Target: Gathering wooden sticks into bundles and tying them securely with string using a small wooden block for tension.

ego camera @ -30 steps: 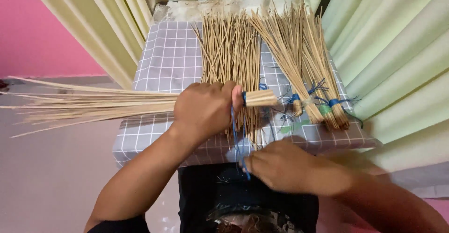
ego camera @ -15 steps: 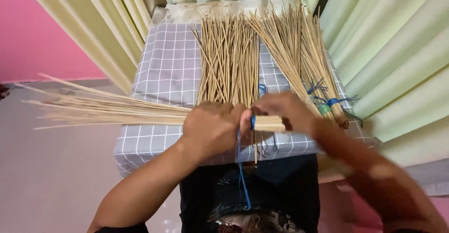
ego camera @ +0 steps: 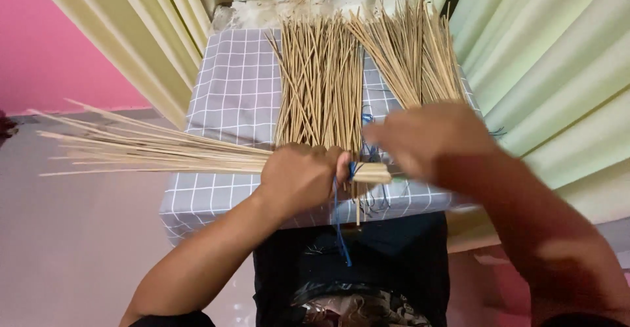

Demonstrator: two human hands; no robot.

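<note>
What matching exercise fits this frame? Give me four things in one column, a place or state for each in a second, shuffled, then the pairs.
Things:
1. left hand
2. right hand
3. blue string
4. loose sticks

Places or states:
A. hangs down past the edge of the checked cloth
B. lie fanned on the cloth, pointing away from the person
C. clamped round a stick bundle that points left
D. blurred, raised over the bundle's cut end

Pairs: 1-C, 2-D, 3-A, 4-B
</note>
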